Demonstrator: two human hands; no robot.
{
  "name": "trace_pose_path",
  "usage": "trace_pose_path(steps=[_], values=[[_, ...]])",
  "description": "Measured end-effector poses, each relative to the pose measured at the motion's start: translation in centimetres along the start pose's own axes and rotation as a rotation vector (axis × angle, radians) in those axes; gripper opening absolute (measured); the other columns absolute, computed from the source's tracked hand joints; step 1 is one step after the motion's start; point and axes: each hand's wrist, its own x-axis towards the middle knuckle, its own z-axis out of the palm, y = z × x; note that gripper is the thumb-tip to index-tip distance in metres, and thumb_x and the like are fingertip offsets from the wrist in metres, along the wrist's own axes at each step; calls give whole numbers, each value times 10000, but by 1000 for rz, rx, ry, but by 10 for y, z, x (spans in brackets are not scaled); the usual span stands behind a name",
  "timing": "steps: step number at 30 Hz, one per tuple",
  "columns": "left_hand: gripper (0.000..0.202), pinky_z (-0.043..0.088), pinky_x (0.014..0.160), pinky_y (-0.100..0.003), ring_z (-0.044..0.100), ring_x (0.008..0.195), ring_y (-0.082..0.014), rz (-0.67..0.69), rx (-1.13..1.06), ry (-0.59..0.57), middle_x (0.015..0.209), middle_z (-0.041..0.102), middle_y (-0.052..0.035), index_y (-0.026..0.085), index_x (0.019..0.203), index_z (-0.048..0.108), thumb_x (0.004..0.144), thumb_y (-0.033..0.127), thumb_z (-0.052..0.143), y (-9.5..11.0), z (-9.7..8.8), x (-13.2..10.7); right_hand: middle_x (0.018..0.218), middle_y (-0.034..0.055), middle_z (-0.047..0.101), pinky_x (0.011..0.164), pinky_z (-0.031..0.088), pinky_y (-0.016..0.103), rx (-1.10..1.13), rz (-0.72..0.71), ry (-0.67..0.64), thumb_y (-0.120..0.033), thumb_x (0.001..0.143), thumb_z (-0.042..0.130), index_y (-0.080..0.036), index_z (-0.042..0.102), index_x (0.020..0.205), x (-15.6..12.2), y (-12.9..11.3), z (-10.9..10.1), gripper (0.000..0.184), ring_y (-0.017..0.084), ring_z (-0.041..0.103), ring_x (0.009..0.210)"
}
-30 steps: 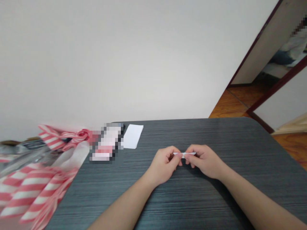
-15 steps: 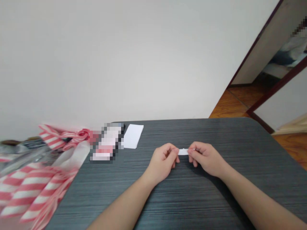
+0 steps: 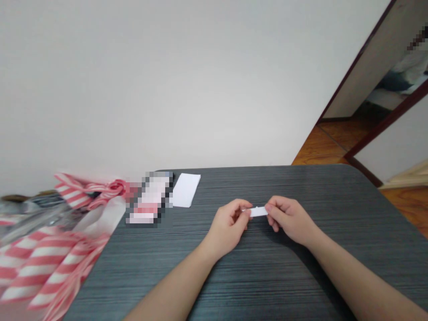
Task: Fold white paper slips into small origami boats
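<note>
Left hand (image 3: 228,226) and right hand (image 3: 291,218) pinching white paper strip (image 3: 258,211).
I see both gripping its ends, over the dark grey surface (image 3: 294,285).

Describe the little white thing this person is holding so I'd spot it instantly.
On the dark grey table, the left hand and right hand meet near the middle, pinching a small white paper strip. Unlike the larger white paper lying flat further away, it is narrow and held in the fingers.
</note>
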Motion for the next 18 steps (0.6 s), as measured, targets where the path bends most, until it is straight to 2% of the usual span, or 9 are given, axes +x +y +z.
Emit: trace_pose_path(steps=[2, 4, 6, 11, 18], values=[[225, 443, 604, -233, 575, 642, -126, 89, 103, -11, 806, 658, -30, 180, 1065, 682, 902, 273, 558, 4, -1, 0, 476, -53, 539, 488, 369, 217, 33, 14, -1, -311, 947, 527, -195, 515, 651, 1, 0, 1, 318, 91, 471, 423], [230, 445, 671, -249, 590, 732, -147, 173, 204, -73, 854, 668, -47, 192, 1034, 723, 925, 280, 540, 8, -2, -1, 459, -58, 527, 470, 352, 214, 81, 30, -6, -331, 949, 526, -197, 507, 652, 2, 1, 1, 326, 88, 451, 409], [230, 435, 689, -254, 586, 745, -153, 210, 251, -113, 837, 674, -44, 194, 1014, 736, 929, 296, 549, 12, -4, -1, 466, -58, 530, 447, 332, 210, 134, 53, -14, -370, 950, 525, -195, 513, 666, 3, 2, 3, 334, 84, 444, 401], [208, 395, 625, -234, 557, 662, -132, 175, 297, -153, 758, 675, -21, 178, 907, 746, 912, 307, 583, 14, -4, -2, 579, -43, 583, 432, 317, 199, 224, 68, -65, -437, 937, 536, -185, 541, 742, 4, 1, 6, 319, 72, 473, 423], [277, 393, 617, -230, 577, 655, -137, 156, 298, -155, 740, 701, -23, 169, 890, 751, 942, 326, 528, 14, -3, -2, 585, -66, 530, 510, 383, 211, 153, -19, -115, -329, 873, 648, -183, 559, 811, 2, -4, 10, 182, 81, 472, 490]])
